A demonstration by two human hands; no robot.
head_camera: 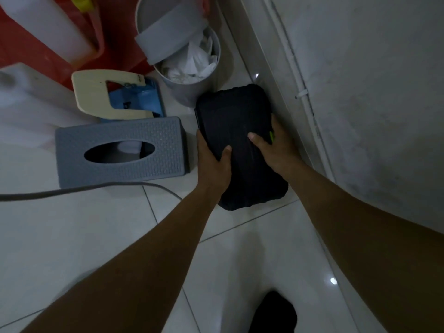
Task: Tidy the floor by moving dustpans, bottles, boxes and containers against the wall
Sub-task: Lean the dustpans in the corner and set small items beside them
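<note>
We see the black case [242, 140] lying flat on the tiled floor [72, 236], held between both hands. The left hand [212, 162] grips the case's left long edge: its thumb [225, 152] lies flat on the lid, and the other fingers, pressed together, curl down over the side. The right hand [276, 147] takes the opposite long edge. Its thumb [254, 138] stretches across the lid toward the middle, and its other fingers drop over the rim beside a small green mark [272, 137]. We cannot tell how those fingers lie below the rim. So the case sits between the two sets of fingers, with both thumbs on top.

Just off the case's right side runs the skirting [264, 56] of the wall [372, 92], near or touching at the far corner. A grey bin [182, 90] stuffed with white paper stands at the case's far left corner. A grey tissue box [120, 152] lies just beside the case's left edge, and a grey cable [72, 191] runs along the near side of that box.
</note>
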